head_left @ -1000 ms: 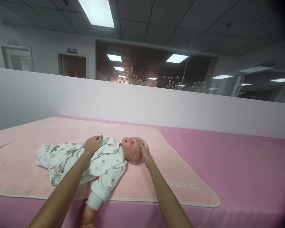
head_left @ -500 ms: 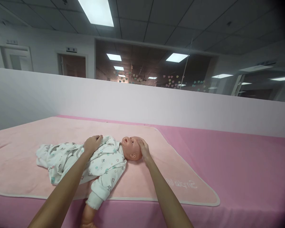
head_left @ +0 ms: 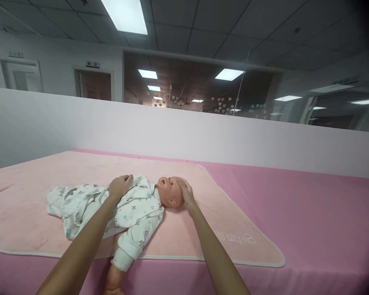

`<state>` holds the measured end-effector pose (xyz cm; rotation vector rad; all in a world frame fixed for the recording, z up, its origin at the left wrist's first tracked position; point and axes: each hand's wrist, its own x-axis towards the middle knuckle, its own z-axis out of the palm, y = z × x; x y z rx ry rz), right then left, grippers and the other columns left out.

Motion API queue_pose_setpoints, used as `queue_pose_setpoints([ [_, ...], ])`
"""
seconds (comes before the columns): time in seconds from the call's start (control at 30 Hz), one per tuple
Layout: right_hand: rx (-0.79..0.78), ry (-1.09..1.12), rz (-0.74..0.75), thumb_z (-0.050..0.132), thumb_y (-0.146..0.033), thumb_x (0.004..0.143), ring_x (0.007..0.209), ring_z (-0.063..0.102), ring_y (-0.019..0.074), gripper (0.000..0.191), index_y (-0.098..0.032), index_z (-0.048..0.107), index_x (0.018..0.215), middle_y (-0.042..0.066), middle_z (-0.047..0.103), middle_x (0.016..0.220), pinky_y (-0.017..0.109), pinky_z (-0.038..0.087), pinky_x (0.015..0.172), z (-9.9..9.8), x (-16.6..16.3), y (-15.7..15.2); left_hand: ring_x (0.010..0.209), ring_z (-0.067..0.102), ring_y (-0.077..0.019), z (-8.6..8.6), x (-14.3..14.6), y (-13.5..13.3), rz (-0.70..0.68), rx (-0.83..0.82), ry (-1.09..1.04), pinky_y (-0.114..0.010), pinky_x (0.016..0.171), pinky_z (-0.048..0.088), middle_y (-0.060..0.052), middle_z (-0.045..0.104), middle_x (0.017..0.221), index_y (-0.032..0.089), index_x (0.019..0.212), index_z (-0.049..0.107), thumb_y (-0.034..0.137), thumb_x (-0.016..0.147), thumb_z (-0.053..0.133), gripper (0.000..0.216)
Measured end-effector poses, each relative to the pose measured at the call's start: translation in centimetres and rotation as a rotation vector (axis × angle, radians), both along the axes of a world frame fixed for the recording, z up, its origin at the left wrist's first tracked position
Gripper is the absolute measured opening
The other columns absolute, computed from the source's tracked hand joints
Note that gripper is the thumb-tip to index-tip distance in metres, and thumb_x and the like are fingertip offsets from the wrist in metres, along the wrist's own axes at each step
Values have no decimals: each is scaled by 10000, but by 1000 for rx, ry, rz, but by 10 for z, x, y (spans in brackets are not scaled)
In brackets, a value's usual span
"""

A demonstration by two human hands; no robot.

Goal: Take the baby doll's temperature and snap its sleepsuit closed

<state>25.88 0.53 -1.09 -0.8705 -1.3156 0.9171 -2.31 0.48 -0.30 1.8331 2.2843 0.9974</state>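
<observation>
A baby doll (head_left: pixel 135 211) in a white printed outfit lies on its back, head to the right and mouth open. My left hand (head_left: pixel 119 186) rests on the front of its clothes at the belly; the fingers lie over the far side and are partly hidden. Cupped against the top of the doll's bare head (head_left: pixel 170 194) is my right hand (head_left: pixel 187 193), its fingers laid flat along the forehead. The doll's near arm (head_left: pixel 118 272) hangs past the blanket's front edge, its hand at the bottom of the view.
Under the doll spreads a peach blanket (head_left: pixel 199 229) with a pale border and lettering at the right. Beneath it is a pink covered surface (head_left: pixel 320 229). A white low wall (head_left: pixel 184 131) runs behind, with windows and doors beyond.
</observation>
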Motion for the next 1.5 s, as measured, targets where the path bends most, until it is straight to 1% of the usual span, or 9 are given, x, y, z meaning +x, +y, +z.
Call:
queue_pose_setpoints([
  [0.73, 24, -10, 10, 558, -483, 714, 964, 558, 208, 429, -172, 619, 1003, 58, 637, 1033, 299, 429, 838, -3, 1, 3, 820, 589, -269, -1, -1, 1, -4, 11, -12, -264, 583, 329, -97, 686, 850, 213, 881, 682, 494, 787, 266, 510],
  [0.9, 17, -10, 9, 557, -484, 716, 957, 560, 205, 422, -178, 617, 1000, 52, 633, 1043, 293, 433, 823, -3, 1, 2, 769, 590, -256, 0, 0, 1, -3, 9, -7, -258, 566, 319, -93, 686, 809, 207, 862, 685, 486, 789, 272, 504],
  [1.0, 19, -4, 10, 562, -482, 712, 957, 560, 208, 418, -180, 620, 995, 51, 635, 1042, 294, 431, 829, -3, 1, 3, 735, 585, -247, 0, 1, -1, 10, 36, -4, -259, 554, 315, -92, 684, 769, 195, 816, 690, 478, 787, 280, 499],
  [1.1, 22, 5, 11, 569, -479, 706, 962, 558, 210, 422, -178, 619, 998, 58, 633, 1050, 298, 431, 836, -5, 2, 6, 739, 579, -235, -1, -1, -2, 14, 126, -12, -267, 600, 337, -79, 684, 750, 193, 806, 690, 453, 781, 316, 456],
  [1.17, 24, 10, 3, 580, -472, 698, 972, 554, 208, 421, -176, 619, 995, 61, 628, 1061, 300, 427, 851, -6, 1, 8, 767, 579, -221, -2, -4, -3, 4, 216, -85, -270, 658, 357, -59, 687, 776, 202, 826, 687, 431, 774, 348, 412],
  [1.27, 31, 12, 2, 581, -466, 697, 985, 552, 204, 416, -180, 618, 996, 58, 628, 1063, 307, 423, 868, -9, 1, 11, 830, 578, -211, -5, -9, -6, 20, 338, -273, -279, 736, 378, -32, 687, 844, 218, 854, 678, 418, 759, 392, 362],
  [1.37, 31, 10, 17, 568, -466, 707, 986, 556, 202, 407, -181, 619, 993, 57, 638, 1041, 315, 424, 876, -10, 1, 13, 868, 574, -214, -4, -10, -12, 1, 444, -411, -299, 780, 393, -26, 677, 893, 213, 816, 679, 424, 732, 442, 329],
  [1.43, 26, 9, 15, 567, -465, 707, 976, 561, 198, 401, -180, 622, 984, 58, 644, 1025, 316, 426, 876, -11, 2, 14, 897, 569, -226, -2, -8, -17, -64, 515, -540, -308, 765, 418, -43, 662, 935, 191, 820, 674, 430, 699, 488, 327],
  [1.5, 26, 11, 10, 562, -469, 708, 969, 564, 196, 403, -179, 621, 982, 59, 649, 1010, 318, 427, 875, -12, 2, 14, 910, 572, -233, 0, -5, -21, -205, 558, -760, -317, 739, 449, -72, 651, 946, 166, 866, 659, 439, 704, 480, 365],
])
